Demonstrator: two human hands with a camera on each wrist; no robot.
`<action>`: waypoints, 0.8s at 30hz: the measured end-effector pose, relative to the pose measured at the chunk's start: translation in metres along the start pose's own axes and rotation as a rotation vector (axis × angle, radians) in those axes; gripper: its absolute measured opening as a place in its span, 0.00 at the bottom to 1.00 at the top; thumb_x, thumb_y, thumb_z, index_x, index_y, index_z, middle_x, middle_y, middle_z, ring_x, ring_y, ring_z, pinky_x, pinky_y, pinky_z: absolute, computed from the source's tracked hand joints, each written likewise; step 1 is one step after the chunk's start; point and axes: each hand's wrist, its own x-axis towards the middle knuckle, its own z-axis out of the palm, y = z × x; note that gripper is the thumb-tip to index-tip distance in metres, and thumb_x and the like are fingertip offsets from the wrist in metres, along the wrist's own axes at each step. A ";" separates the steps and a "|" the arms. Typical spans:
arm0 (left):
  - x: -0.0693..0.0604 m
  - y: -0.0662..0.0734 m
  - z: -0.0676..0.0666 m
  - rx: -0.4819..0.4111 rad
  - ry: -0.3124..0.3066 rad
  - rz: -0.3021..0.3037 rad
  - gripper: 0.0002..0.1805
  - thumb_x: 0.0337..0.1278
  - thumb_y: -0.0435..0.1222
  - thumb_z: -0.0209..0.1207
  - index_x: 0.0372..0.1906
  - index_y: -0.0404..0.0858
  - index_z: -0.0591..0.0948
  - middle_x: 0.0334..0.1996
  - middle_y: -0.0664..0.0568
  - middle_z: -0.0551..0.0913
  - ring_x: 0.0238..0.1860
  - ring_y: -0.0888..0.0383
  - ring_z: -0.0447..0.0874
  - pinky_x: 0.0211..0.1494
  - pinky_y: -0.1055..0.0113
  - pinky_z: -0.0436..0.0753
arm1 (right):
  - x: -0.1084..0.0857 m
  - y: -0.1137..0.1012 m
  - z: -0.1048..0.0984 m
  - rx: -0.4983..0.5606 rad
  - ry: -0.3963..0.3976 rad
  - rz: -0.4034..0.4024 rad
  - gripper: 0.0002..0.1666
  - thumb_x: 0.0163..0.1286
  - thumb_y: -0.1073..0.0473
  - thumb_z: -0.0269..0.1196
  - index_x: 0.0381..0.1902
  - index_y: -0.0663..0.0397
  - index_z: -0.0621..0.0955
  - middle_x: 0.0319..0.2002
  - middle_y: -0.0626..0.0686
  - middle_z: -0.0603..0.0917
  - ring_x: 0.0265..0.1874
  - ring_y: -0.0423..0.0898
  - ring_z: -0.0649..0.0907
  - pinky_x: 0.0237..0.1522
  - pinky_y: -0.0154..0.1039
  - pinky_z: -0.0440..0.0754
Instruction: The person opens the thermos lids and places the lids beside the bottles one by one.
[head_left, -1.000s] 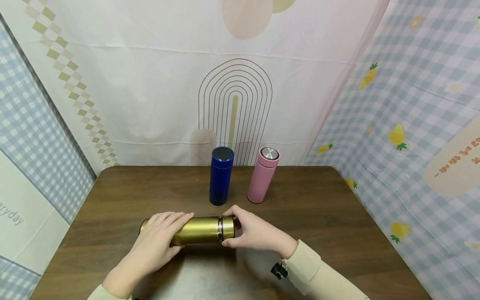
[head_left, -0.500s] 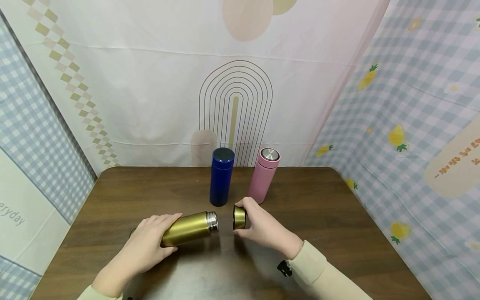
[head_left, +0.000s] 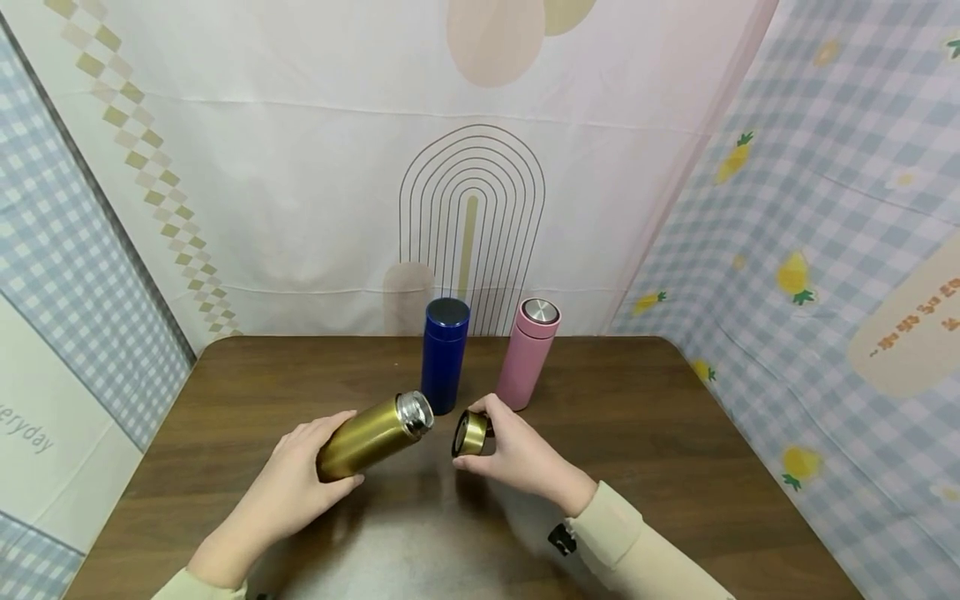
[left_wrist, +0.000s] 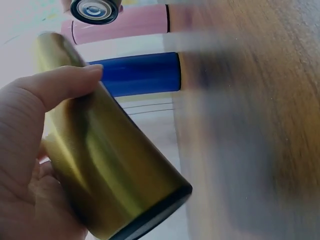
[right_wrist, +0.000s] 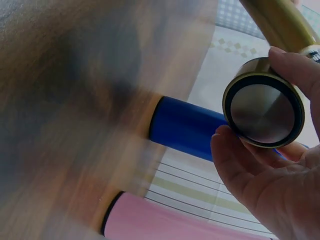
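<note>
Gold bottle (head_left: 367,437) has tilted further mouth-up, left hand (head_left: 300,477) curled round it, front-left of blue bottle (head_left: 444,362); cap (head_left: 474,434) has tilted too, front-right of blue bottle, right hand (head_left: 521,457) pinching it, fingers cap-wide apart.

- Head camera peers forward and down across the tabletop (head_left: 652,425)!
- Left wrist, tight on the gold flask (left_wrist: 115,155), tipped sideways!
- Right wrist, also close, faces the lid (right_wrist: 262,114)!
- All share the blue flask (head_left: 444,367) and pink flask (head_left: 527,362)!
</note>
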 end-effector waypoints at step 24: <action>0.035 -0.004 0.009 -0.192 0.049 -0.237 0.47 0.42 0.53 0.73 0.65 0.42 0.62 0.49 0.46 0.76 0.41 0.50 0.77 0.43 0.53 0.75 | 0.013 0.004 0.031 0.069 -0.049 0.028 0.37 0.54 0.46 0.73 0.57 0.49 0.70 0.46 0.43 0.74 0.45 0.38 0.75 0.49 0.36 0.75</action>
